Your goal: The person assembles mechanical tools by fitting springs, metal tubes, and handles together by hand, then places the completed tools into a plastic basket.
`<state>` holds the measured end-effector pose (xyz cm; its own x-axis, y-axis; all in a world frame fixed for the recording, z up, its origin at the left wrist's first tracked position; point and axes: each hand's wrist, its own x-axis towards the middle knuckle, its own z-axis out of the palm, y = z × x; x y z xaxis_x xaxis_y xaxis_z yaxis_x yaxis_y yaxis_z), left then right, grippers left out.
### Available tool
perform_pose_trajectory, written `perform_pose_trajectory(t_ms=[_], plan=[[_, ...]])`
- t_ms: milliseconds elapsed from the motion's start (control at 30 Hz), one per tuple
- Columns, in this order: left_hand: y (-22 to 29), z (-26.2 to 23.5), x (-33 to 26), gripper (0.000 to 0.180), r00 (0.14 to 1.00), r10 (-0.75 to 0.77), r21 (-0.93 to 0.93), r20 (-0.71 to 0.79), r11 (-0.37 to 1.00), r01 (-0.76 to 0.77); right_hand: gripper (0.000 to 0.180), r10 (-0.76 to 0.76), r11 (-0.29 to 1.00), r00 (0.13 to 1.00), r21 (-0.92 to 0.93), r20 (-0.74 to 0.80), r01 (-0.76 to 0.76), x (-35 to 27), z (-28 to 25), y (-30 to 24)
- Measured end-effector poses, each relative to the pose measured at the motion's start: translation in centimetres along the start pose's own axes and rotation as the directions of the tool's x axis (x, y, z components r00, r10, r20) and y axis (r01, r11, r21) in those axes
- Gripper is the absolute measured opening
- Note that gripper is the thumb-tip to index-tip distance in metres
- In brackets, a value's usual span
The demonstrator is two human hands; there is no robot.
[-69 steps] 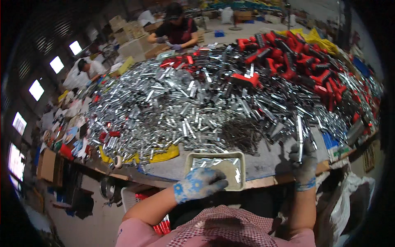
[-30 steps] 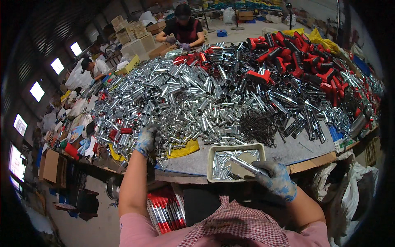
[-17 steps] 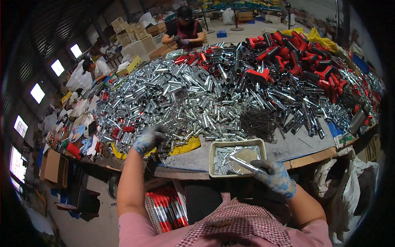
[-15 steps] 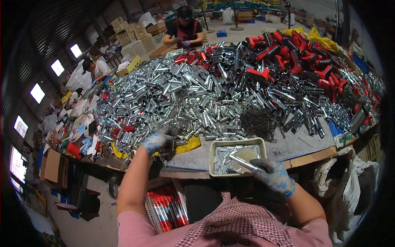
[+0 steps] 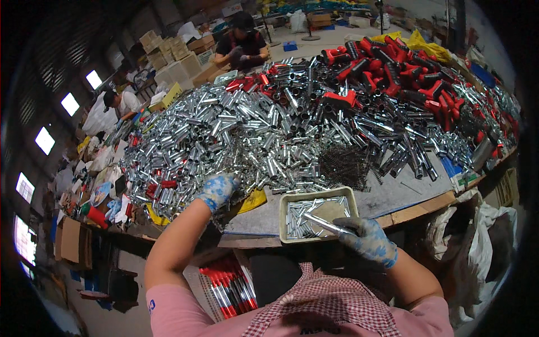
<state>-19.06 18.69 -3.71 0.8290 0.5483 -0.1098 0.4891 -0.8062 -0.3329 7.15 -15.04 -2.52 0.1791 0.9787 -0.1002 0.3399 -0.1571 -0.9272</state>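
Silvery tube [image 5: 324,223] slants from the gripping right hand [image 5: 368,240], probably for easy access. Left hand [image 5: 219,191] hides any grip.

Parts heaped across a table [image 5: 258,219], a tray [image 5: 331,212] at its near edge.
The pile of metal tubes [image 5: 213,129] spreads over the table's left and middle; the power-tool-like handles [image 5: 387,70] lie at the far right, the springs [image 5: 343,165] nearer, behind the tray. Pins [image 5: 296,221] lie in the tray, mostly to its left; over them slants a tube [image 5: 323,223], its near end in the right hand [image 5: 366,240] at the tray's right corner. The left hand [image 5: 220,190] is at the pile's near edge, left of the tray. A crate [image 5: 208,291] stands below the table, a co-worker [image 5: 242,42] is behind the pile, and sacks [image 5: 483,247] are at right.
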Motion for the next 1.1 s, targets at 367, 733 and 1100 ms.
perform_pose_trajectory(t_ms=[367,733,1100], plan=[[2.1,-3.7,3.0,0.048,0.992,0.015,0.037,0.124,0.999,-0.02,0.043,-0.044,0.999,0.997,-0.028,-0.071,0.042,0.3,-0.4,1.5],[-9.6,-1.5,1.0,0.049,0.353,-0.92,-0.985,-0.169,0.145,-0.094,0.035,0.067,0.973,0.986,0.229,-0.15,-0.031,2.8,0.1,-1.1],[0.4,-2.6,3.0,0.043,0.849,-0.529,-0.925,0.016,-0.329,-0.188,0.039,-0.047,0.804,0.999,0.593,0.003,0.035,15.0,5.4,-1.6]])
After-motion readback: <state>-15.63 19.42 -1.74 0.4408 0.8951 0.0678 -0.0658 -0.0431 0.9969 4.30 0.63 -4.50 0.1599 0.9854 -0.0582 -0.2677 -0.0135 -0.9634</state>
